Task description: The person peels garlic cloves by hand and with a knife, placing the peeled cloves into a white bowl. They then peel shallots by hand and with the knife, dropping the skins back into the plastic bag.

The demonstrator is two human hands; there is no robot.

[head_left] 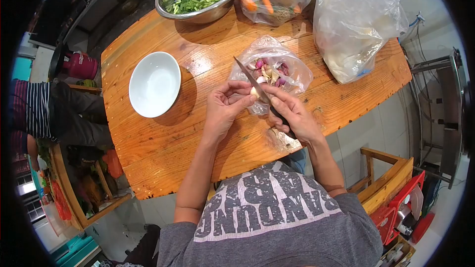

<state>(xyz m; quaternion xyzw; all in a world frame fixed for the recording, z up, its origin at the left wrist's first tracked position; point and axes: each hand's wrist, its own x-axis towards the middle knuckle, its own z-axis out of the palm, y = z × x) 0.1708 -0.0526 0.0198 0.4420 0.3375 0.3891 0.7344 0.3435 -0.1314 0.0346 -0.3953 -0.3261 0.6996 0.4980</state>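
Observation:
Between the fingertips of my left hand is a small pale garlic clove. My right hand is closed around the dark handle of a knife, whose blade points up and to the left, against or just beside the clove. Just beyond both hands, a clear plastic bag lies spread on the table with purple shallots and pale garlic in it. To the left of my hands stands a white bowl with nothing in it.
The wooden table holds a steel bowl of chopped greens at the back. Beside it are a bag with carrots and a large filled plastic bag. Another person stands at the left. A wooden stool is at lower right.

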